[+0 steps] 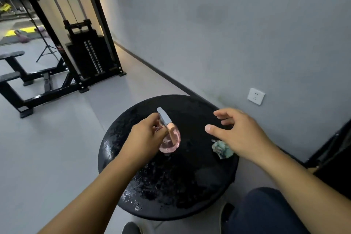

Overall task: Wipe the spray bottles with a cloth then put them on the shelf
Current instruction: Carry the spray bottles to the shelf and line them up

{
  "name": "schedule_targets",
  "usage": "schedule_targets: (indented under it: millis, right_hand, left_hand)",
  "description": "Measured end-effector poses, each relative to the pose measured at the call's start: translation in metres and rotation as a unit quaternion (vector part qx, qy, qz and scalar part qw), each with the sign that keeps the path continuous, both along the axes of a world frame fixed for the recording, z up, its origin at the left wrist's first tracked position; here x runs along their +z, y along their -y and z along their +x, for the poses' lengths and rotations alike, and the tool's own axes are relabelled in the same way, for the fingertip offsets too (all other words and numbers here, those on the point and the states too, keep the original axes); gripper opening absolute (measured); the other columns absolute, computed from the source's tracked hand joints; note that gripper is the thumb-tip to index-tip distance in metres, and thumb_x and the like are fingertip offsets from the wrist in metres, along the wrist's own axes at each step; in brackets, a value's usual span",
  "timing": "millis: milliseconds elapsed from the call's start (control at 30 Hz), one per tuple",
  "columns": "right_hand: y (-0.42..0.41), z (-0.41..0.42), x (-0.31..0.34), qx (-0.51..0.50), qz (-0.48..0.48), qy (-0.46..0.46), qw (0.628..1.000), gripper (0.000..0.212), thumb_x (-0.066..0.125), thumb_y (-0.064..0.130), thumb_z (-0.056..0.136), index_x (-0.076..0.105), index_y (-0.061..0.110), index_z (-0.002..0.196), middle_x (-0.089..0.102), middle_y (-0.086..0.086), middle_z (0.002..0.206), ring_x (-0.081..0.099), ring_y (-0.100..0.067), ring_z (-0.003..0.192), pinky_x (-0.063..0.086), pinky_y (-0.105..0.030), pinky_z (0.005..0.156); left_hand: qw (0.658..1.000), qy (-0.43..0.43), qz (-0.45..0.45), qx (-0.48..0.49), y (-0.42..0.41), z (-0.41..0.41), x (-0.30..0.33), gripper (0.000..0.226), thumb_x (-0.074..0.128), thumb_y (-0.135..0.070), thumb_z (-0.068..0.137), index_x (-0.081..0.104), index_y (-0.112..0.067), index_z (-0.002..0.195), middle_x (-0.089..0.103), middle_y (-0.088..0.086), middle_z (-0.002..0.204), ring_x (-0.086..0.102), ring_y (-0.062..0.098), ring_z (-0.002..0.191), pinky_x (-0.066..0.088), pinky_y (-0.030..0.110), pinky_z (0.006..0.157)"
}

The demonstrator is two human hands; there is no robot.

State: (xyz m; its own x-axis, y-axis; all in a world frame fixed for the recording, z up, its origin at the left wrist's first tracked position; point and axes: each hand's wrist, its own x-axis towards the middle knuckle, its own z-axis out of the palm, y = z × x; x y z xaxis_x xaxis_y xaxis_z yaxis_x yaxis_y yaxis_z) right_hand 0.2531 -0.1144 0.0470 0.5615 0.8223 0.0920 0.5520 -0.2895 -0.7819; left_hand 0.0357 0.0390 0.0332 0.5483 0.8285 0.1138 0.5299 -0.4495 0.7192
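Note:
A small pink glass spray bottle (171, 141) with a silver cap stands on a round black table (171, 186). My left hand (147, 135) grips its neck just below the cap. My right hand (237, 133) hovers over the table's right side with fingers spread and relaxed, holding nothing. Partly under that hand lies a crumpled pale green cloth (222, 150) near the table's right edge. No shelf can be made out.
A grey wall with a white socket (256, 96) runs along the right. A black weight-stack machine (85, 51) and a bench (13, 80) stand at the back left on grey floor. My knee (266, 213) and shoe are below the table.

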Motion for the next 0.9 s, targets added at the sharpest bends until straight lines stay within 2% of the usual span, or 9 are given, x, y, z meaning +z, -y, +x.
schedule_targets:
  millis: [200, 367, 500, 567, 667, 800, 900]
  right_hand:
    - [0.089, 0.031, 0.022, -0.069, 0.003, 0.014, 0.997, 0.05, 0.082, 0.051, 0.081, 0.065, 0.035, 0.125, 0.062, 0.017, 0.12, 0.059, -0.001, 0.108, 0.04, -0.012, 0.079]
    - [0.162, 0.053, 0.032, -0.138, 0.013, 0.022, 0.99, 0.05, 0.083, 0.05, 0.08, 0.064, 0.035, 0.124, 0.058, 0.018, 0.113, 0.057, 0.001, 0.103, 0.041, -0.015, 0.077]
    - [0.216, 0.07, 0.037, -0.184, 0.018, 0.02, 0.983, 0.051, 0.083, 0.048, 0.081, 0.064, 0.032, 0.126, 0.06, 0.015, 0.12, 0.059, -0.004, 0.109, 0.045, -0.025, 0.087]
    - [0.241, 0.08, 0.037, -0.205, 0.022, 0.026, 0.978, 0.052, 0.083, 0.048, 0.081, 0.065, 0.032, 0.127, 0.06, 0.015, 0.122, 0.059, -0.005, 0.111, 0.047, -0.027, 0.088]
    - [0.278, 0.093, 0.037, -0.236, 0.025, 0.036, 0.971, 0.054, 0.083, 0.048, 0.081, 0.065, 0.031, 0.129, 0.06, 0.015, 0.123, 0.059, -0.004, 0.111, 0.048, -0.027, 0.089]
    - [0.323, 0.107, 0.034, -0.269, 0.02, 0.042, 0.962, 0.052, 0.081, 0.05, 0.082, 0.064, 0.032, 0.128, 0.059, 0.016, 0.123, 0.057, -0.001, 0.109, 0.042, -0.016, 0.079]
    - [0.351, 0.116, 0.027, -0.3, 0.016, 0.042, 0.953, 0.053, 0.082, 0.052, 0.081, 0.063, 0.033, 0.127, 0.059, 0.016, 0.121, 0.056, -0.001, 0.108, 0.043, -0.02, 0.08]
  left_hand:
    - [0.994, 0.036, 0.017, -0.103, 0.068, 0.049, 0.04, 0.01, 0.059, -0.037, 0.103, 0.064, -0.036, 0.111, 0.071, -0.011, 0.109, 0.07, 0.013, 0.102, 0.062, 0.047, 0.087]
    - [0.983, 0.054, 0.027, -0.171, 0.125, 0.099, 0.059, 0.006, 0.06, -0.038, 0.1, 0.063, -0.033, 0.102, 0.072, -0.009, 0.104, 0.07, 0.014, 0.101, 0.06, 0.048, 0.088]
    - [0.971, 0.077, 0.013, -0.226, 0.175, 0.139, 0.067, 0.007, 0.062, -0.037, 0.102, 0.064, -0.035, 0.096, 0.072, -0.01, 0.099, 0.071, 0.011, 0.095, 0.062, 0.044, 0.085]
    - [0.964, 0.084, 0.01, -0.251, 0.199, 0.159, 0.069, 0.005, 0.063, -0.038, 0.103, 0.066, -0.035, 0.102, 0.072, -0.011, 0.104, 0.071, 0.006, 0.096, 0.063, 0.04, 0.086]
    - [0.957, 0.083, 0.015, -0.278, 0.232, 0.187, 0.069, 0.008, 0.062, -0.035, 0.105, 0.063, -0.032, 0.097, 0.072, -0.009, 0.102, 0.07, 0.002, 0.091, 0.062, 0.031, 0.079]
    - [0.945, 0.076, 0.024, -0.318, 0.268, 0.219, 0.066, 0.015, 0.058, -0.036, 0.106, 0.055, -0.034, 0.091, 0.072, -0.004, 0.101, 0.073, 0.011, 0.09, 0.065, 0.044, 0.075]
    - [0.936, 0.076, 0.022, -0.343, 0.291, 0.239, 0.063, 0.015, 0.059, -0.03, 0.107, 0.056, -0.033, 0.092, 0.071, -0.002, 0.104, 0.071, 0.011, 0.095, 0.065, 0.041, 0.079]
